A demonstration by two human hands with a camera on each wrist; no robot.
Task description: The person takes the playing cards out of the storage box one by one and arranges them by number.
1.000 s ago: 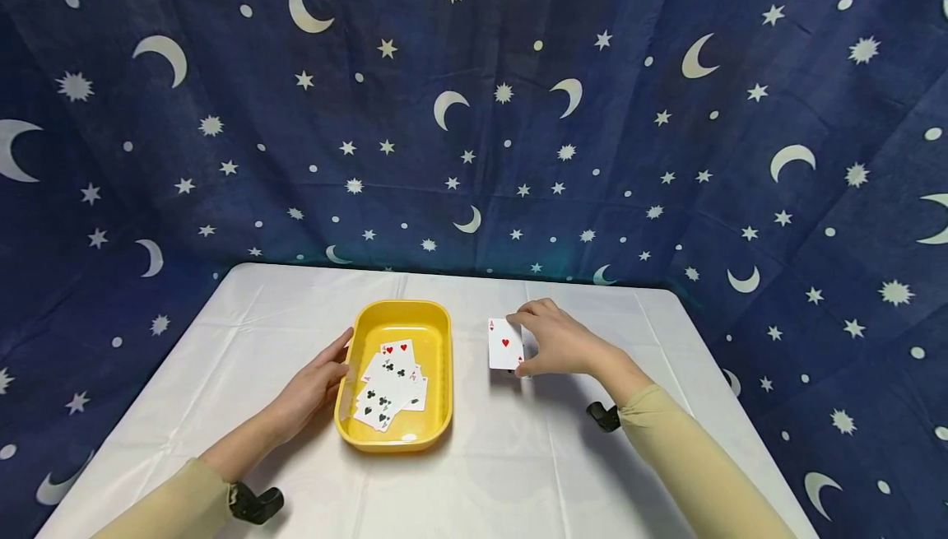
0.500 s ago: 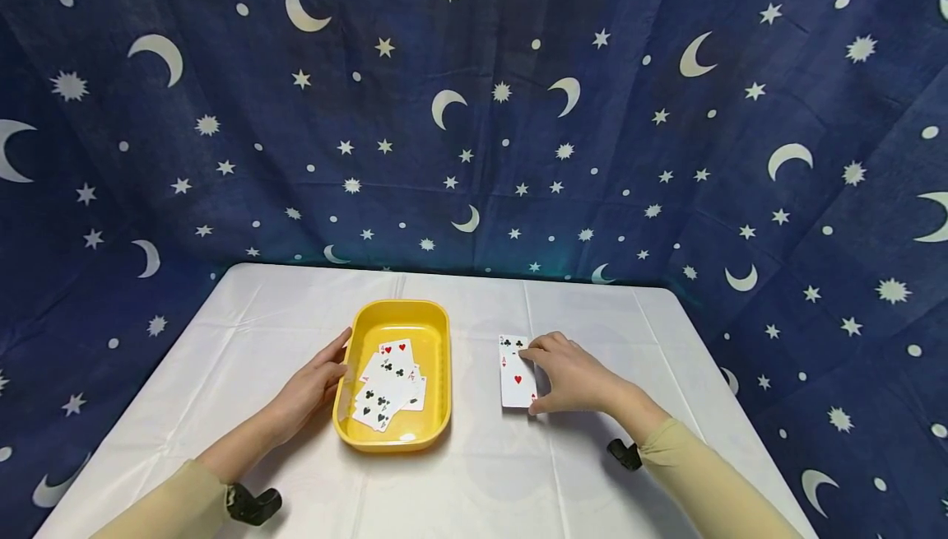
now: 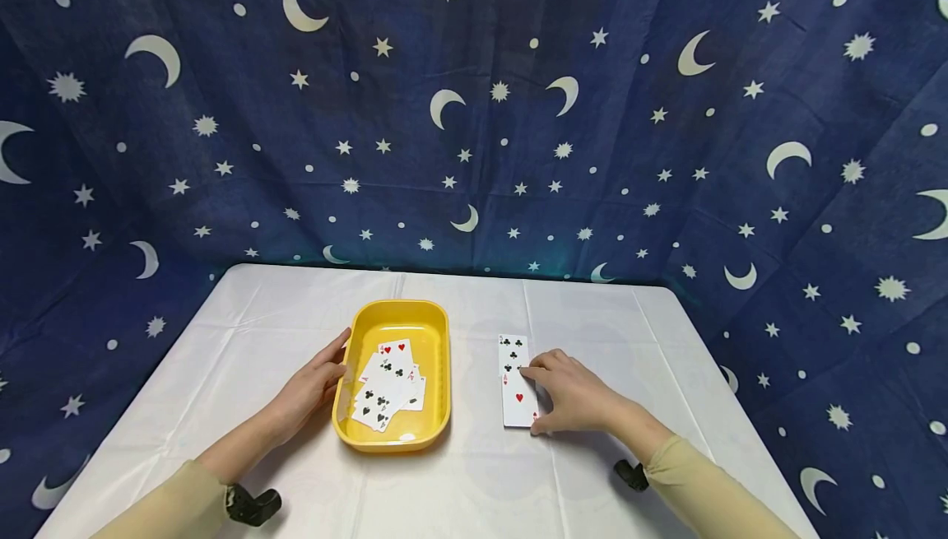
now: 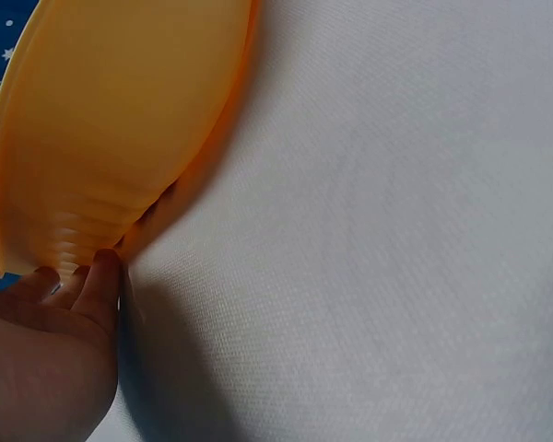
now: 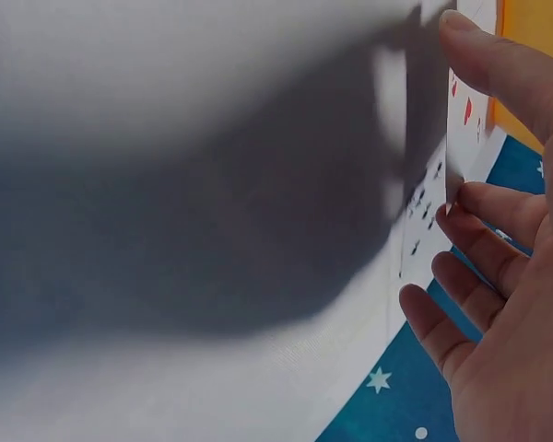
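So there's a glossy yellow rounded-rectangle tub (image 3: 439,374) sitting on a white-cloth-covered bench (image 3: 474,481), and it's got a messy heap of white playing cards (image 3: 388,391) in it, all piled overlapping on the bottom. A hearts one pokes out at the far end of the heap, with clubs and other black pips nearer the front. Some corners are buried, so no count from me.

Left grip (image 3: 307,391) has its fairly straight fingers laid against the outside of the tub's left wall.

Right grip (image 3: 573,395) is pinching a white ace of hearts card (image 3: 520,403) by its right side, thumb at the near corner, fingers further up. That ace is out on the bench side, to the right of the tub and well apart from it, covering the near part of a white clubs card (image 3: 511,346). Can't tell if the ace is completely flat on it.
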